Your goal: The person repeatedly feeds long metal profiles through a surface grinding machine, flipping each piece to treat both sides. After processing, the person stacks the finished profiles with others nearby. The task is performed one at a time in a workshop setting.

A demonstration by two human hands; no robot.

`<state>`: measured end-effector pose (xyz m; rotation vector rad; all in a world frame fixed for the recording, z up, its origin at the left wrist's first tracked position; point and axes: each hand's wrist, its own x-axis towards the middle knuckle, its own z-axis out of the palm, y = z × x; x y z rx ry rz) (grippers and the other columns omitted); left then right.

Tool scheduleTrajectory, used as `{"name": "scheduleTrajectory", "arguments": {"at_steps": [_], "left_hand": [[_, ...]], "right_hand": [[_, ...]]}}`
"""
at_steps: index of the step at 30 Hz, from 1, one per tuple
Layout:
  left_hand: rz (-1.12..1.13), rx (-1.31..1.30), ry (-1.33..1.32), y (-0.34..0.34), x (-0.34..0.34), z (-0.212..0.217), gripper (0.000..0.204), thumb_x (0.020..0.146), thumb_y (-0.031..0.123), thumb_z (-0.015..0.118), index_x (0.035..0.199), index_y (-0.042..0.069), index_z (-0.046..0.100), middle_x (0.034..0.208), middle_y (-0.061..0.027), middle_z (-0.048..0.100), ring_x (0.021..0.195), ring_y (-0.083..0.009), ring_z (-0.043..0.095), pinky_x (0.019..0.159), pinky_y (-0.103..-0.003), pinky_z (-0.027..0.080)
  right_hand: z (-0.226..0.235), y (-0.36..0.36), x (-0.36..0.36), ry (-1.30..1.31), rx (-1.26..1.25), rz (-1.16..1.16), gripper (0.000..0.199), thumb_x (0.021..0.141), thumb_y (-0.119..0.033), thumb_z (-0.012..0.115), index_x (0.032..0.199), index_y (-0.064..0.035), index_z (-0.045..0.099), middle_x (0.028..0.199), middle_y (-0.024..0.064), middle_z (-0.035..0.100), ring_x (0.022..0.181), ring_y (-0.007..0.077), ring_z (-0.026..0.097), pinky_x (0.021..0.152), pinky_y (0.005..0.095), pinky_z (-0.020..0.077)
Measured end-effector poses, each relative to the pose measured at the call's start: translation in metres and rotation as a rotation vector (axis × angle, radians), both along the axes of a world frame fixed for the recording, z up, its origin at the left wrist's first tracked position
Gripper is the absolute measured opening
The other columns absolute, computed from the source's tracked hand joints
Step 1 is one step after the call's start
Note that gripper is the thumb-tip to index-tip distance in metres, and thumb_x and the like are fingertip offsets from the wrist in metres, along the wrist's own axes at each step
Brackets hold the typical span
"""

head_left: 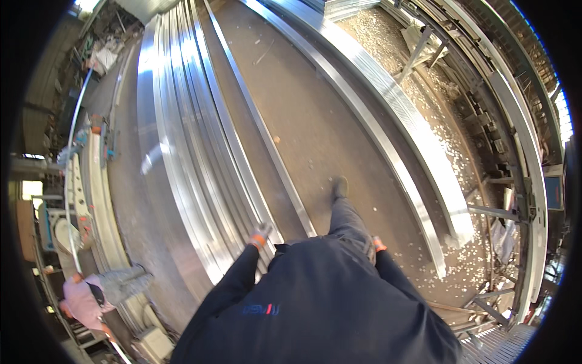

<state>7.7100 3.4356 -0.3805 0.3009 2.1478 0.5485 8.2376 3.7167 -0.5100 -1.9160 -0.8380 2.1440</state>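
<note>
My left hand (262, 231), in a grey glove with an orange cuff, hangs low over the right edge of a stack of long shiny metal profiles (188, 121). Its fingers are blurred, and whether it touches the metal cannot be made out. My right hand (379, 244) is at my right side; mostly its orange cuff shows, and the fingers are hidden by my sleeve and leg. A single narrow metal profile (267, 133) lies on the floor between the stack and my extended foot (341, 187).
To the right lie another long profile (364, 115) and a bundle of profiles (418, 121), with metal chips (439, 145) scattered beyond. Steel racking (509, 121) lines the right side. At the far left a person in a pink top (85, 303) stands by a long beam (97, 188).
</note>
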Motion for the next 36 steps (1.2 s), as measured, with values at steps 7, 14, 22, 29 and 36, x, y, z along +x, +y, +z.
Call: {"name": "scheduleTrajectory", "arguments": {"at_steps": [7,14,22,29,36], "left_hand": [[0.777,0.263,-0.278,0.167,-0.121,0.046,0.047,0.111,0.041,0.072,0.134,0.001,0.074,0.116,-0.0122,0.081,0.105,-0.0247,0.076,0.086,-0.041,0.061],[-0.018,-0.166,-0.112,0.372,-0.341,0.043,0.056,0.113,0.049,0.068,0.147,0.005,0.071,0.147,-0.0186,0.076,0.136,-0.0377,0.071,0.111,-0.051,0.057],[-0.089,0.071,0.002,0.653,-0.780,0.052,0.060,0.109,0.043,0.074,0.153,0.002,0.066,0.136,-0.0242,0.078,0.130,-0.0416,0.074,0.112,-0.050,0.056],[0.287,0.560,0.231,0.960,-1.169,0.088,0.067,0.102,0.035,0.084,0.154,-0.004,0.065,0.145,-0.0277,0.076,0.135,-0.0389,0.073,0.114,-0.042,0.056],[0.212,0.094,0.092,1.088,-1.336,0.107,0.108,0.096,0.069,0.077,0.169,-0.006,0.048,0.164,-0.0319,0.062,0.154,-0.0479,0.058,0.127,-0.050,0.048]], "right_hand": [[0.066,0.494,-0.257,-0.319,0.413,0.570,0.065,0.097,-0.028,0.087,0.152,0.0016,0.070,0.142,0.0246,0.079,0.128,0.0340,0.078,0.109,0.0410,0.0601],[0.108,0.812,-0.566,-0.650,0.856,0.736,0.067,0.104,-0.034,0.085,0.159,-0.0035,0.064,0.105,0.0126,0.082,0.083,0.0170,0.076,0.070,0.0364,0.0618],[0.158,0.828,-0.837,-0.359,0.275,0.709,0.061,0.099,-0.022,0.091,0.150,-0.0001,0.066,0.097,0.0106,0.079,0.076,0.0186,0.074,0.063,0.0403,0.0592],[0.168,0.952,-1.078,-0.305,0.270,1.133,0.052,0.103,-0.032,0.079,0.148,-0.0080,0.071,0.118,0.0142,0.079,0.099,0.0272,0.076,0.083,0.0449,0.0604],[0.108,1.194,-1.406,-0.265,0.749,2.108,0.049,0.106,-0.043,0.068,0.146,-0.0159,0.077,0.140,0.0178,0.078,0.121,0.0358,0.078,0.103,0.0495,0.0617]]}}
